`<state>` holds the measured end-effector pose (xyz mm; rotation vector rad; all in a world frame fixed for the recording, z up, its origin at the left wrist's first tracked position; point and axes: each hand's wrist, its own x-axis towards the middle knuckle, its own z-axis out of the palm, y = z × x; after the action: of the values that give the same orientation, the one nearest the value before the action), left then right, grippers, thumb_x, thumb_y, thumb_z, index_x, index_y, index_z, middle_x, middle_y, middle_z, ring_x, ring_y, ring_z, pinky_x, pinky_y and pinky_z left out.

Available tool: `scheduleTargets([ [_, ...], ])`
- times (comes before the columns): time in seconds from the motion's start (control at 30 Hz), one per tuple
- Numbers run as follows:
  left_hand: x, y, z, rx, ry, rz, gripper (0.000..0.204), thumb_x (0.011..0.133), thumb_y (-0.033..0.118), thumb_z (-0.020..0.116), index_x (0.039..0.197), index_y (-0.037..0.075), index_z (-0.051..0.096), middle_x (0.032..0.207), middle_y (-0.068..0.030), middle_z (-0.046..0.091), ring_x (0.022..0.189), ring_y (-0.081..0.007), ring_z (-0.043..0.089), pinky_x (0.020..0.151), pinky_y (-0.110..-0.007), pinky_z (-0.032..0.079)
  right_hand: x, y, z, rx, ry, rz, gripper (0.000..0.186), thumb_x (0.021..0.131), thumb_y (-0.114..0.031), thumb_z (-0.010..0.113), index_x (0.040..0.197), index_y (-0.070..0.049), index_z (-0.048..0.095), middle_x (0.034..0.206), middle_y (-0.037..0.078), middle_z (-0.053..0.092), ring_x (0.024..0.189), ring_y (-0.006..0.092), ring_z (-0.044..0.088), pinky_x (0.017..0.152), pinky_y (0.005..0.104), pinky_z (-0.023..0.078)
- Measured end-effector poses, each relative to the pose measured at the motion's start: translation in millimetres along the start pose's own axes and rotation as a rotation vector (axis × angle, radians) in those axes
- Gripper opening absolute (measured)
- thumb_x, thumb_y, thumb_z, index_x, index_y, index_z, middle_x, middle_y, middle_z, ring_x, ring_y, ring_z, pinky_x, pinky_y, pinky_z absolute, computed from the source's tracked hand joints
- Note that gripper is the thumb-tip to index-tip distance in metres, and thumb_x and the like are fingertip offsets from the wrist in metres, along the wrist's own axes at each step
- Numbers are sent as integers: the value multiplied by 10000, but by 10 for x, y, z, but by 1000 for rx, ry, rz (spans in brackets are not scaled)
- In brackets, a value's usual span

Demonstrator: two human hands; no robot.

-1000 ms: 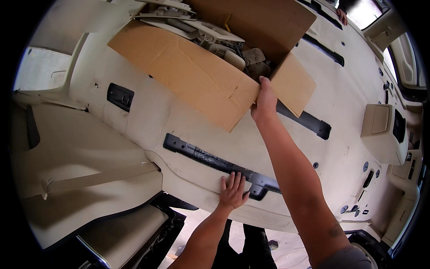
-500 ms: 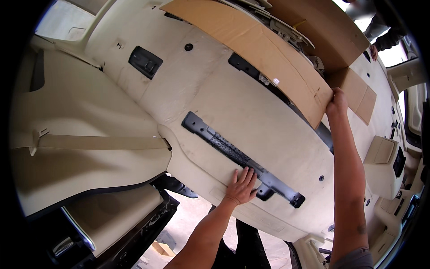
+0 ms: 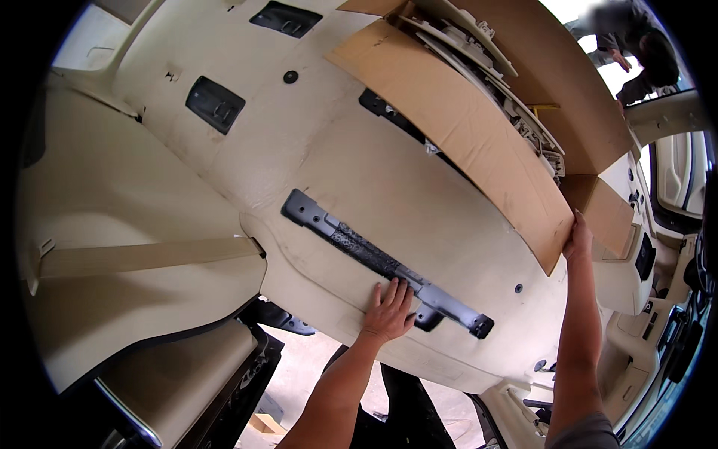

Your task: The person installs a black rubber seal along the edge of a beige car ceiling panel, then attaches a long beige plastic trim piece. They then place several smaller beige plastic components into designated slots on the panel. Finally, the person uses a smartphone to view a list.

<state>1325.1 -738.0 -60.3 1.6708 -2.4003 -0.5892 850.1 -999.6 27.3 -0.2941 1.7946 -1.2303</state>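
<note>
Fingers of the right hand [image 3: 577,243], at 3 o'clock, are clamped on the near corner of the cardboard box [image 3: 456,123], which lies toward 1 o'clock. Since half a second ago it has shifted toward 5 o'clock, baring a black recess [image 3: 286,19] near 11. The left hand [image 3: 386,319] stays on the black rail [image 3: 359,248], fingers slightly apart.

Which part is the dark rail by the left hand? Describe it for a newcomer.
On the beige vehicle floor, find the left hand along the near edge. Its fingertips meet a long dark grey rail lying slantwise. Both ends show, plus a black speckled middle section, unlike the dark strip partly hidden by the cardboard box.
</note>
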Motion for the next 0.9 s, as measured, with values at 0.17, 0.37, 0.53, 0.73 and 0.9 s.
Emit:
scheduleTargets([
  [0.17,-76,4,1,28,-21,-19,696,845,506,701,1389,81,609,1537,-137,489,1496,-328,344,1162,-684,266,-930,-46,825,-836,233,-550,569,930,-228,688,1397,61,539,1255,211,613,1176,340,608,1013,450,495],
  [0.37,-9,-9,-87,41,-71,3,691,864,507,681,1396,73,602,1554,-144,469,1496,-336,342,1162,-677,268,-822,-343,1839,-1173,190,-1159,503,903,-216,698,1318,48,594,1263,270,608,1180,448,578,1021,501,476],
  [0.53,26,-17,-155,-9,-77,18,663,855,489,707,1367,77,618,1528,-137,488,1476,-335,361,1160,-661,278,-387,-957,2115,-1504,-11,-936,219,873,-196,698,1002,-20,681,1009,247,713,1000,438,669,882,526,533],
  [0.73,611,-539,-686,-409,183,75,459,845,268,733,1214,16,630,1329,-183,581,1239,-383,535,1054,-586,379,-1461,-1776,2063,-1486,-101,-777,232,849,-184,695,984,-7,759,837,253,699,817,439,690,763,492,542],
  [0.9,2152,-2248,-1665,-12,673,-230,524,910,237,659,1358,-8,543,1475,-260,500,1372,-492,446,1120,-645,311,-2016,-1792,1616,-1181,-106,-582,315,883,-193,720,1040,80,720,666,88,639,627,123,569,609,340,459],
])
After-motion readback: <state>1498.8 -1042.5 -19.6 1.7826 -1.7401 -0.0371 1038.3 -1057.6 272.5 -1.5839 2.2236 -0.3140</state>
